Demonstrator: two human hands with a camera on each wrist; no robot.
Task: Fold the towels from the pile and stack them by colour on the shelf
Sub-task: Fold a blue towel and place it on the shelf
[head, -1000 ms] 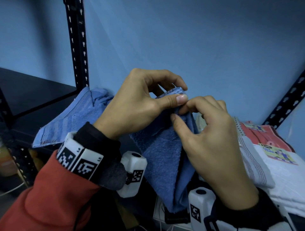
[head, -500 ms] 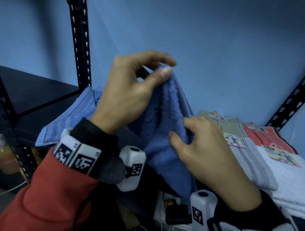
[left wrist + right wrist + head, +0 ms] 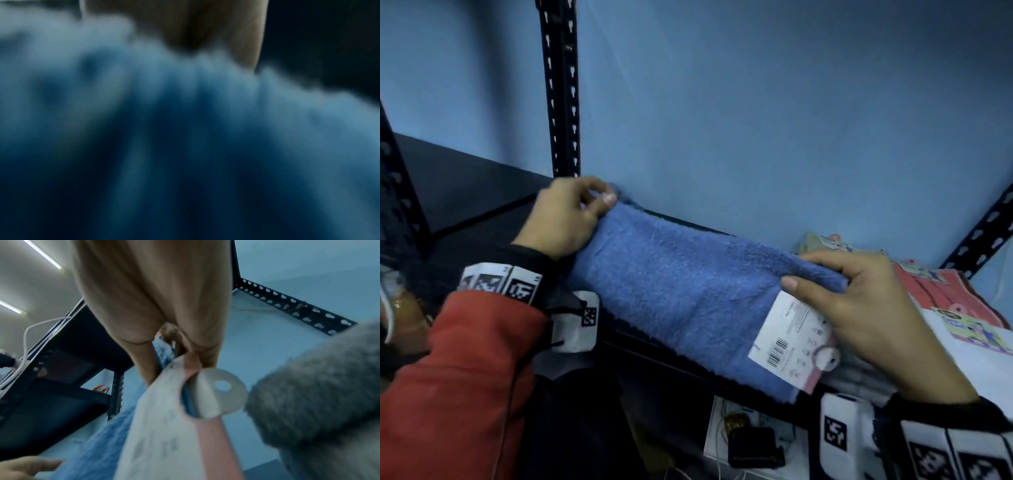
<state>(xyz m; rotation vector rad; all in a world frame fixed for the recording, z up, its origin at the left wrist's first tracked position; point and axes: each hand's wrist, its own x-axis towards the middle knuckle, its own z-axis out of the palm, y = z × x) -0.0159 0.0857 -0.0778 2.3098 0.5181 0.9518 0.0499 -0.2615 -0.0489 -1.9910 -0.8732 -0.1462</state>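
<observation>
We've got the blue towel [image 3: 688, 291] stretched left to right over the shelf [image 3: 465, 192] edge, left hand [image 3: 565, 219] pinching its far-left corner, right hand [image 3: 859, 308] pinching the near-right one by the paper tag [image 3: 787, 339]. Folding probably means bringing those ends together.

Hands have spread the blue towel [image 3: 688, 291] wide.
</observation>
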